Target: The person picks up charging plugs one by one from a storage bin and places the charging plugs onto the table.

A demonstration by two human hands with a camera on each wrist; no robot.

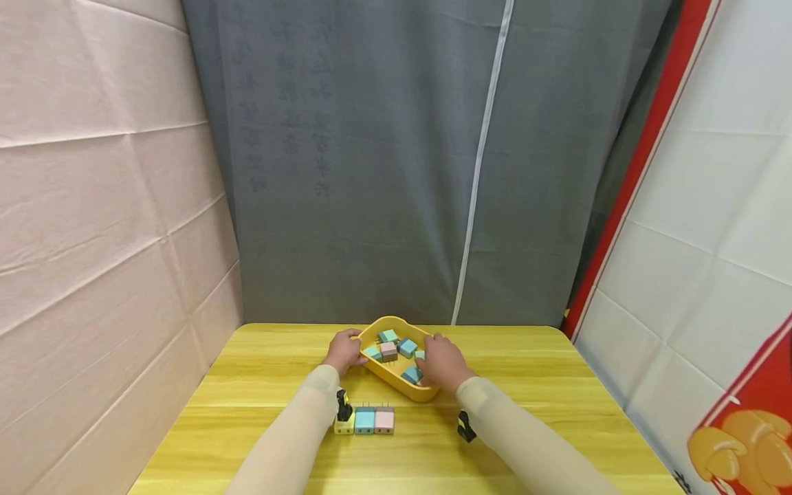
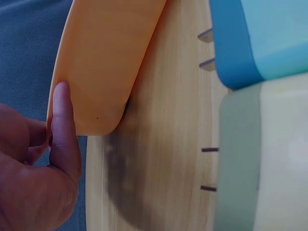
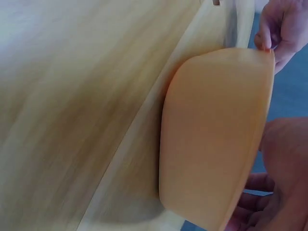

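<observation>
A yellow plastic tray (image 1: 396, 385) sits turned at an angle at the back of the table, with several small blocks inside, among them a pink block (image 1: 388, 351) and a blue block (image 1: 407, 347). My left hand (image 1: 344, 350) pinches its left rim; in the left wrist view the thumb (image 2: 62, 115) lies along the outer wall. On the opposite side my right hand (image 1: 444, 361) grips the rim, its palm hiding that corner. Nearer me, a pale yellow block (image 1: 344, 426), a light blue block (image 1: 365, 420) and a pink-topped block (image 1: 384, 420) form a row, thin pins pointing away.
The wooden table (image 1: 526, 426) meets a grey curtain (image 1: 371, 172) at its far edge. A pale cloth wall (image 1: 111, 206) stands at left and a white panel (image 1: 699, 206) at right. Each sleeve carries a small black wrist camera (image 1: 466, 426).
</observation>
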